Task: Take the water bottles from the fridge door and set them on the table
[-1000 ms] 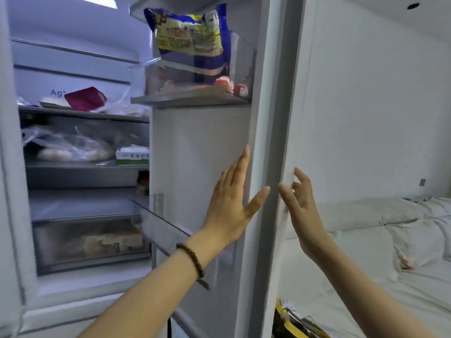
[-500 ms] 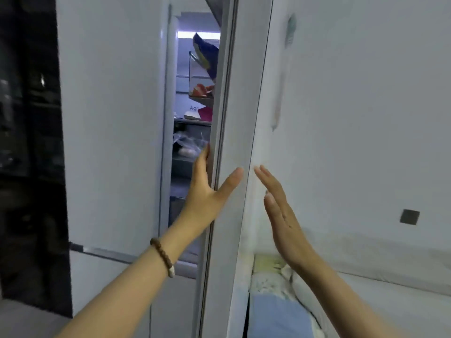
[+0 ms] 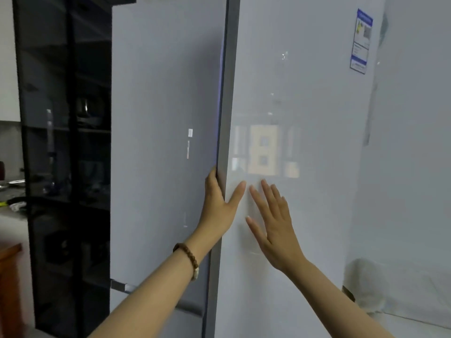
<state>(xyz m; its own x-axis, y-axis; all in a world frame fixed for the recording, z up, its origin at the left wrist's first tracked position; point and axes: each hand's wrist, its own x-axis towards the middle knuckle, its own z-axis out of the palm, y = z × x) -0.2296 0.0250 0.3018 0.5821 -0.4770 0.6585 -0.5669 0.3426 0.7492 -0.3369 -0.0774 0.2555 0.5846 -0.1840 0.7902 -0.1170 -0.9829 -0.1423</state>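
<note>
Here, my left hand (image 3: pixel 218 208), bracelet (image 3: pixel 188 258) at the wrist, grips the edge of the door (image 3: pixel 305 93), thumb on the front, fingers apparently hooked behind it. My right hand (image 3: pixel 273 223) lies flat on the door, which stands barely ajar. Higher up is a sticker (image 3: pixel 361 41); far left, a dark cabinet (image 3: pixel 66 142).

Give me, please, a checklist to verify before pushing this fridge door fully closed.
1. Fingers of the left hand out of the gap: not ok, they hook round the edge of the fridge door.
2. Right hand flat on the door front: ok.
3. Door sealed: not ok, a slit is open at its edge.
4. Water bottles on the table: cannot tell, neither is in view.
</note>
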